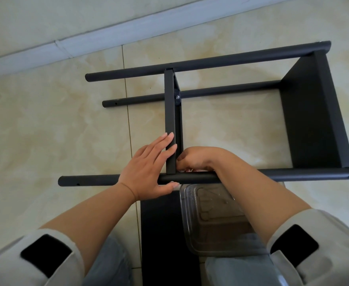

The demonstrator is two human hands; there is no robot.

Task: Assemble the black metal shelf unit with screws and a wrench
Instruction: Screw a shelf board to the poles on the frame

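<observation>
The black metal shelf unit [314,112] lies on its side on the tiled floor, its round posts running left to right. A middle shelf panel [170,112] stands on edge between the far post [210,61] and the near post [86,180]. My left hand [148,170] lies flat against the panel's near end with straight fingers, its thumb under the near post. My right hand [194,159] is curled at the joint just right of the panel; whatever its fingertips hold is hidden. A silver bolt [177,97] shows higher up on the panel.
A clear plastic hardware tray [214,215] sits on a loose black shelf panel [161,234] between my knees. A white baseboard [107,36] runs along the wall at the far side. Bare beige tiles lie to the left.
</observation>
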